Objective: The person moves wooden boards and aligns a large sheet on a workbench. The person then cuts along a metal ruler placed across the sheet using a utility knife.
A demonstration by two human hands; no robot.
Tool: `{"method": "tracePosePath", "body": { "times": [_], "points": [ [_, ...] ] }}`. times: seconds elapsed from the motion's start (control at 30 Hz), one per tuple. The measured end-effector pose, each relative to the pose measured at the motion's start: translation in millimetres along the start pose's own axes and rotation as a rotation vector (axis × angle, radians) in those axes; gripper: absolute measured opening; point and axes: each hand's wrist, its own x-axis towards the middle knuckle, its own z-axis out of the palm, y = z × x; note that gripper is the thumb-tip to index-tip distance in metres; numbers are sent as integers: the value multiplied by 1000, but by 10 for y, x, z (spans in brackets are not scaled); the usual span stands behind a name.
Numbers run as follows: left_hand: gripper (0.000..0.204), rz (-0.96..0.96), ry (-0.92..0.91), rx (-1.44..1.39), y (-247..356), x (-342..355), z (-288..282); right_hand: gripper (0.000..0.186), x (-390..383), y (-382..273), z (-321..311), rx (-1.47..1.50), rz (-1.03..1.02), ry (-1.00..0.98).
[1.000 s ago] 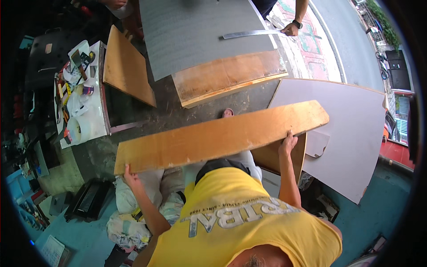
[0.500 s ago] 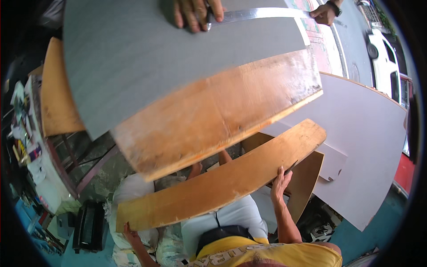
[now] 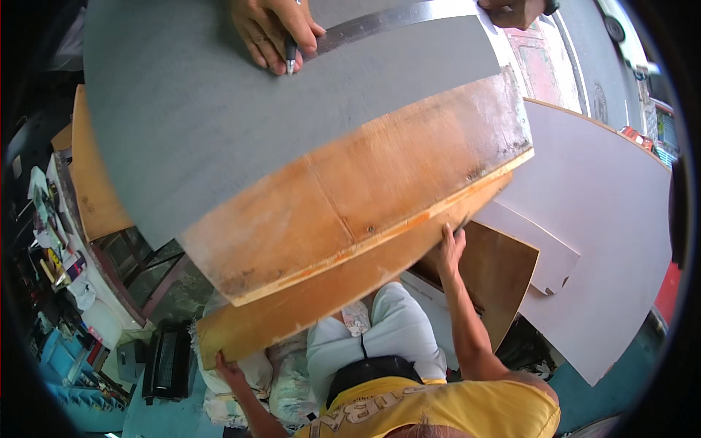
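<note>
The far edge of the long wooden board (image 3: 350, 281) lay hidden behind the bench (image 3: 394, 164) — most fingers of the left hand (image 3: 230, 371) under the board — while the view's upper edge cut off the grey sheet (image 3: 219, 139) and a co-worker's hand (image 3: 515, 13), and the clutter (image 3: 57, 266) at far left was too small to sort out.

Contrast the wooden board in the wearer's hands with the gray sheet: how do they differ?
The wooden board is orange-brown, while the sheet is gray. The board is long and narrow; the sheet is much broader. The left hand and right hand hold the board, while the sheet lies on the wooden worktop. Neither shows whole.
</note>
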Motion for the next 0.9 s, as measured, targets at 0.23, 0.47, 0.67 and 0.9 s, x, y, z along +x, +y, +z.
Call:
{"method": "tracePosePath", "body": {
  "times": [0.23, 0.47, 0.67, 0.9],
  "points": [
    [46, 556, -257, 367, 735, -541, 882, 18, 1112, 337, 215, -155, 166, 47],
    [42, 3, -154, -530, 1081, -1044, 1484, 17, 289, -12, 560, -105, 80, -104],
    [45, -125, 85, -512, 1778, -1653, 1817, 20, -934, -560, 106, 20, -9, -424],
    [41, 143, -143, -367, 1842, -2001, 1459, 20, -1776, -1145, -363, -44, 52, -494]
  ]
}}
